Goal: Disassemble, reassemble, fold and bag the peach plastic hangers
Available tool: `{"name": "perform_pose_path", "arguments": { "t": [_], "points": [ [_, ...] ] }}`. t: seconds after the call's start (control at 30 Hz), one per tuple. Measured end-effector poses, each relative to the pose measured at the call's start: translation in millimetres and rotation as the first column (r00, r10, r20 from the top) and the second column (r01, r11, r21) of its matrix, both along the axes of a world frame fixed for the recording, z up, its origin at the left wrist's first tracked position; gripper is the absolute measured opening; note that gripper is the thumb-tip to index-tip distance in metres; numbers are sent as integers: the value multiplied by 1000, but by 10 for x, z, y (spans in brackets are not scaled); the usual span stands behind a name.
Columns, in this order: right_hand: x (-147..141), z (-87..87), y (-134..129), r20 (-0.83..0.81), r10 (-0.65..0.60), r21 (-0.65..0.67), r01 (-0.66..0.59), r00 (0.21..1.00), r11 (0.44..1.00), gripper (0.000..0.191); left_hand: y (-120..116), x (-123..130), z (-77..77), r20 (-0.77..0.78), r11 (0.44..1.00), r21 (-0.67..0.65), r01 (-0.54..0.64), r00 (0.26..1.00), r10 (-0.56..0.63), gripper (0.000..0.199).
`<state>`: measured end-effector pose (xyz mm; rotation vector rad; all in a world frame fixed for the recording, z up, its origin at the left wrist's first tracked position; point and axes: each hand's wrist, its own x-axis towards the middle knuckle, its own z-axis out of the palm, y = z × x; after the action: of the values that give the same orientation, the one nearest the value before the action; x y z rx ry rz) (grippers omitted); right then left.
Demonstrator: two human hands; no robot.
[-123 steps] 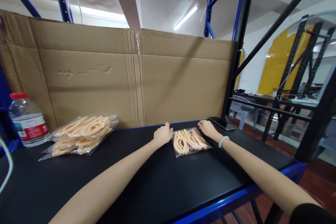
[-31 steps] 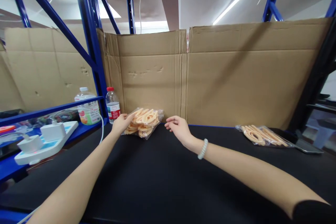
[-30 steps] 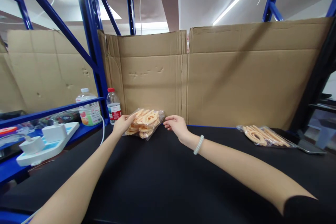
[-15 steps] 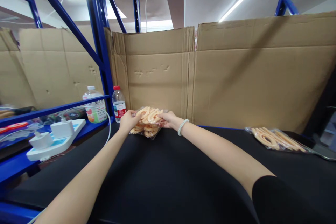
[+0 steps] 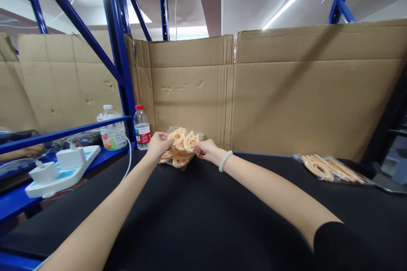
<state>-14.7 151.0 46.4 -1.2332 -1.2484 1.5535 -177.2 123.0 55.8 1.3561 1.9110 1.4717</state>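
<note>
At the far side of the black table, my left hand (image 5: 159,145) pinches the left edge of a clear plastic packet (image 5: 186,139) with pale orange looped pieces inside. My right hand (image 5: 206,149) grips the same packet by its right edge. Beneath it lies another clear packet (image 5: 178,160) of similar pieces, partly covered. Whether the pieces are food or cord I cannot tell. The fingertips of both hands are partly hidden by the film.
A red-capped water bottle (image 5: 141,128) and a larger white-capped bottle (image 5: 112,129) stand left, near a white power strip (image 5: 65,173) with plugs and a cable. Another packet of looped pieces (image 5: 330,169) lies at right. Cardboard panels (image 5: 190,89) wall the back; a blue rack post (image 5: 119,51) rises left.
The upper packet has been spread wider, its looped pieces lying more apart. My right hand has shifted slightly down at its edge. The view has turned a little.
</note>
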Motion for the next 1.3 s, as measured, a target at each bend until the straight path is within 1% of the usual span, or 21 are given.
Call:
{"name": "perform_pose_path", "arguments": {
  "t": [0.1,0.2,0.3,0.37,0.4,0.5,0.6,0.67,0.73,0.83,0.93,1.0,1.07,1.13,1.17,1.2,1.23,1.27,1.3],
  "points": [
    [175,-46,-94,-7,-4,54,5,1000,999,32,-54,134,10,78,996,30,80,994,-82,30],
    [473,-141,-211,-28,-24,140,28,999,990,29,-111,338,-58,137,978,67,200,969,-207,22],
    [843,-308,-340,-59,-65,215,76,996,974,17,-175,614,-226,168,932,125,340,919,-357,23],
    [1082,-443,-427,-72,-84,234,98,994,967,6,-224,809,-365,172,891,163,423,877,-448,28],
    [1190,-510,-469,-77,-89,238,105,993,966,4,-251,899,-432,168,871,179,457,859,-484,31],
    [1445,-672,-575,-93,-98,266,119,991,957,17,-335,1108,-588,134,812,217,541,808,-574,37],
    [1604,-743,-630,-107,-94,337,125,990,933,31,-416,1216,-651,57,753,255,606,768,-638,38],
    [1673,-748,-633,-103,-83,400,117,991,909,36,-460,1245,-653,-30,712,278,645,747,-664,39],
    [1724,-740,-611,-82,-71,463,102,994,880,38,-488,1256,-644,-144,664,295,688,719,-680,43],
    [1787,-736,-539,-39,-73,543,82,997,836,39,-497,1254,-644,-338,578,293,761,648,-682,44],
    [1870,-764,-431,19,-87,594,59,996,802,30,-493,1225,-665,-488,506,266,821,567,-664,44],
    [1962,-795,-348,64,-98,604,40,993,796,21,-511,1189,-667,-552,467,235,852,513,-658,46],
    [2094,-825,-276,99,-128,597,44,987,801,19,-556,1151,-641,-640,408,152,900,405,-653,49],
    [2266,-843,-237,118,-176,578,77,977,813,16,-621,1130,-592,-736,325,13,946,229,-637,54],
    [2363,-845,-236,119,-204,566,102,972,818,14,-655,1130,-566,-757,285,-40,958,157,-634,55],
    [2465,-841,-251,116,-231,552,130,966,823,13,-687,1139,-544,-763,249,-74,966,106,-638,54],
    [2569,-831,-281,111,-256,537,159,960,828,13,-712,1154,-528,-757,229,-84,970,88,-647,50],
    [2669,-815,-323,103,-278,522,186,955,833,14,-728,1172,-519,-747,234,-71,970,103,-657,45],
    [2764,-795,-374,96,-297,506,211,950,836,16,-732,1191,-518,-732,264,-45,963,148,-665,38]
  ]
}}
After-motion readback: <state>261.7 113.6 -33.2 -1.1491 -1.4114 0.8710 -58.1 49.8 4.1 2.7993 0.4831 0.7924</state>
